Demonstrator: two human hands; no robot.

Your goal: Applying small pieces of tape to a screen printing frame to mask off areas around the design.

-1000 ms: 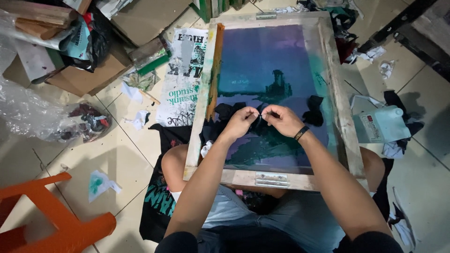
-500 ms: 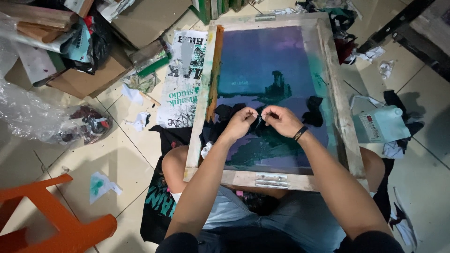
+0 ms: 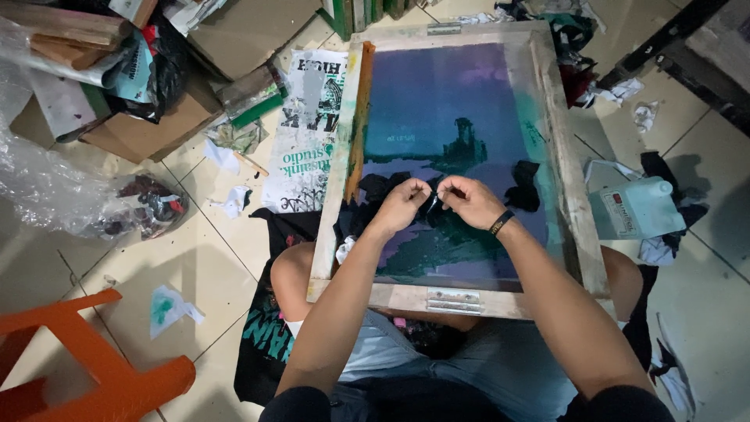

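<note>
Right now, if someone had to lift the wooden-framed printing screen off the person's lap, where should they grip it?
Probably by the two long side rails of the wooden-framed printing screen, one hand from each side. The rails are bare, thick wood; the inked mesh is wet, and both hands work at its centre.

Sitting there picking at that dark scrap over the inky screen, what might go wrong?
The left hand and right hand pinch a small dark scrap above wet-looking green ink on the screen mesh; dropped, it could smear. The wooden frame rests on the knees and might tip. The white jug stands close.
</note>
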